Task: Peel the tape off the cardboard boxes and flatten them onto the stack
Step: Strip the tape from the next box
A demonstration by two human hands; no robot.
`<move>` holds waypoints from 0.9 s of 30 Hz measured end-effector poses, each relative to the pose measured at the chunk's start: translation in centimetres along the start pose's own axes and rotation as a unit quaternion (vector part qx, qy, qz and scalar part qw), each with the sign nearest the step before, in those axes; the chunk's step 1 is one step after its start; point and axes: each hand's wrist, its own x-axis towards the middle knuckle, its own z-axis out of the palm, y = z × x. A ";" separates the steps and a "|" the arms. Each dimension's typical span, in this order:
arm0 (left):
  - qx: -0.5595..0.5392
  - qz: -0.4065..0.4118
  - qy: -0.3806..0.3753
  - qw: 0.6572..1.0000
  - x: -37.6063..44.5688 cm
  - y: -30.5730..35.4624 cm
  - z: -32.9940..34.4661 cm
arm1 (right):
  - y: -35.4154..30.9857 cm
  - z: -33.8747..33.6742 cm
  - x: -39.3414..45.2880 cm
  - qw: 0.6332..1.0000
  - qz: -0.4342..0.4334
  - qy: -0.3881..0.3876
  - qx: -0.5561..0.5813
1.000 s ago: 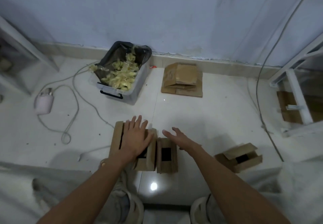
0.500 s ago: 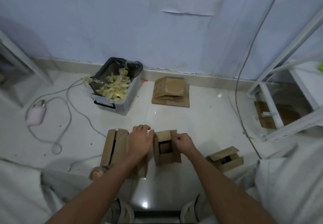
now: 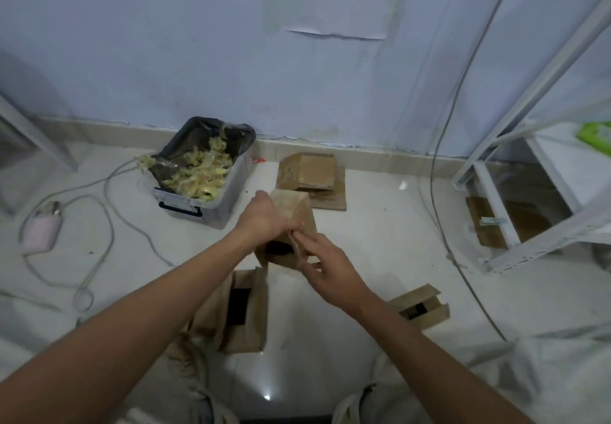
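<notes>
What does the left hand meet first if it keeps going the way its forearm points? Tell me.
The held box it already grips. Beyond that, probably the stack of flattened cardboard by the wall; depth is unclear, since the left hand is raised above the floor.

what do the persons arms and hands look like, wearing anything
Both forearms are bare right up to the frame's lower edge: no sleeves show. The left hand and right hand wear no gloves, and no rings, watch or wristband are visible.
</notes>
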 end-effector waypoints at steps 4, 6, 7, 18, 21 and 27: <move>0.121 0.143 0.043 0.981 -2.9 2.3 -3.9 | -3.3 -6.2 0.5 0.999 0.028 0.031 -0.026; 0.170 0.191 0.054 0.965 -5.2 2.9 -4.5 | -4.9 -8.4 0.8 0.994 0.043 0.096 -0.017; 0.171 0.209 0.060 0.961 -6.4 3.1 -4.6 | -5.4 -9.0 0.8 0.992 0.051 0.109 -0.020; 0.178 0.225 0.110 0.952 -9.4 2.0 -5.4 | -5.5 -10.1 2.0 0.978 -0.005 0.134 -0.163; 0.179 0.213 0.100 0.955 -9.6 0.7 -4.7 | -5.2 -8.7 1.7 0.961 -0.041 0.135 -0.237; 0.184 0.188 0.083 0.961 -9.5 -0.7 -4.4 | -4.9 -7.6 1.8 0.930 -0.112 0.145 -0.318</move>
